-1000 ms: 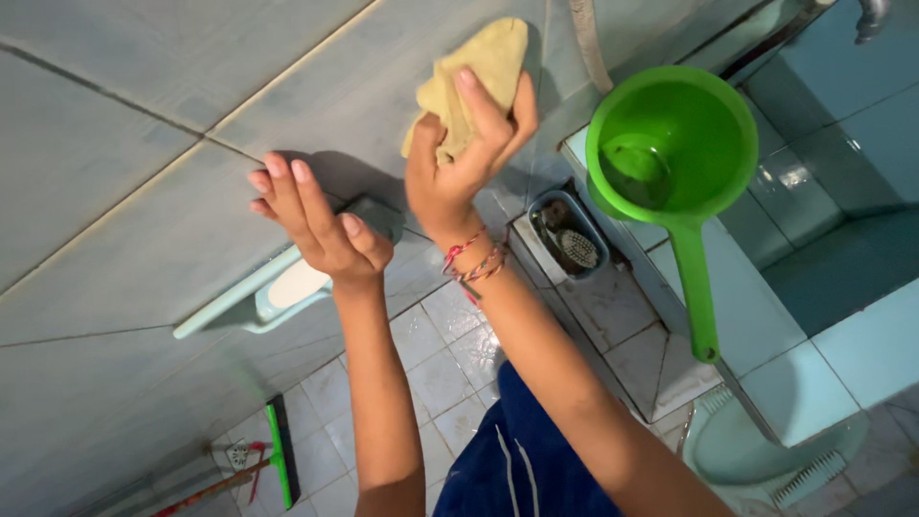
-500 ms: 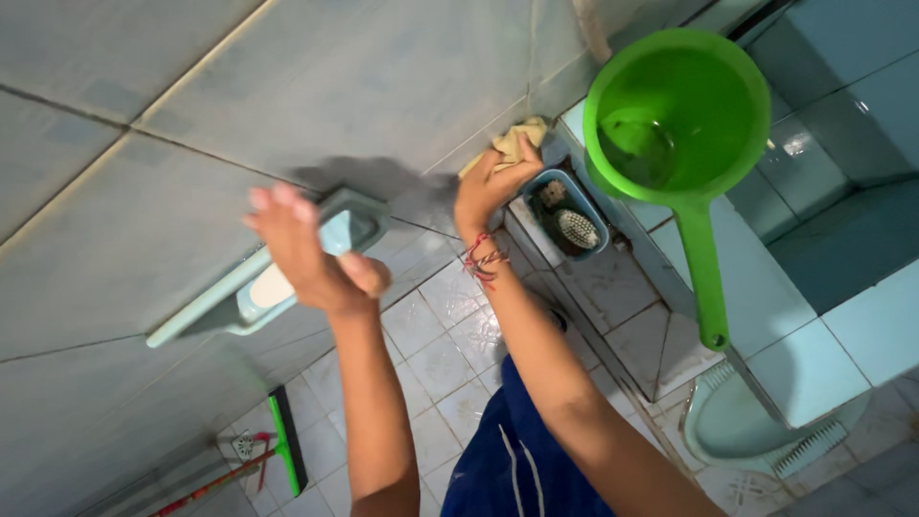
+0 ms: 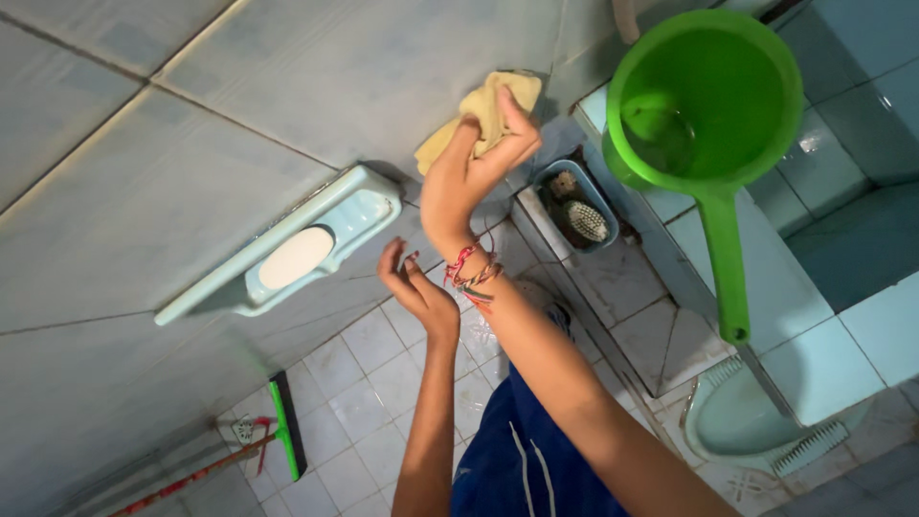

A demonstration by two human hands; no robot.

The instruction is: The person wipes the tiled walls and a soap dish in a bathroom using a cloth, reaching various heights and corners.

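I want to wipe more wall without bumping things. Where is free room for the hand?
Bare tile lies left of the yellow cloth, above the soap dish. It is crowded right of the right hand: the green dipper and brush tray sit close.

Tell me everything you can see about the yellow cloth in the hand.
The yellow cloth looks like soft, thin fabric, pale yellow, crumpled and folded. The right hand grips it and presses it against the grey tiled wall, near the corner. One flap sticks out to the lower left of the fingers. Whether it is wet cannot be told.
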